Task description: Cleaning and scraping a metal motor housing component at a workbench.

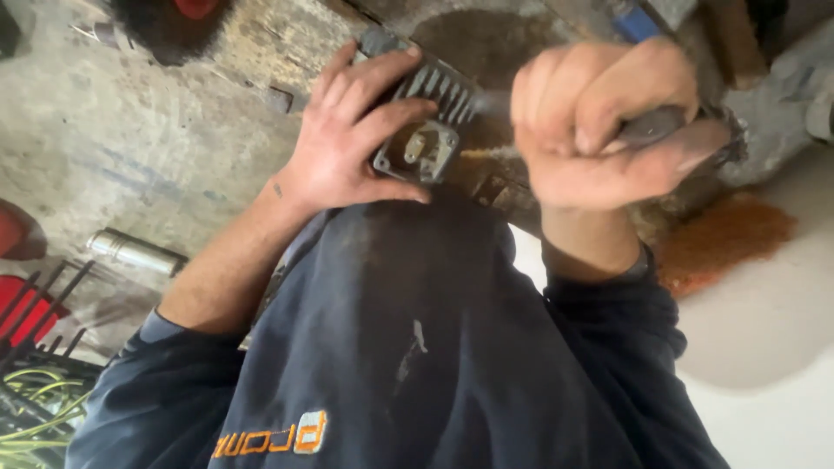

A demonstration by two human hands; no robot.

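My left hand (352, 130) grips a grey finned metal part (432, 117), a small cast block with cooling ribs and a square opening on its face. It rests against a dirty workbench (287, 39). My right hand (599, 126) is closed in a fist around a dark tool handle (660, 126), blurred by motion, just right of the part. The tool's tip seems to point at the part but is too blurred to make out. My dark blue sleeves and shirt fill the lower middle of the view.
A shiny metal cylinder (135, 250) lies on the stained concrete floor at left. Red objects (22, 300) and a black wire rack with yellow-green cables (35, 408) sit at lower left. Orange rust-coloured powder (725, 239) lies on a pale surface at right.
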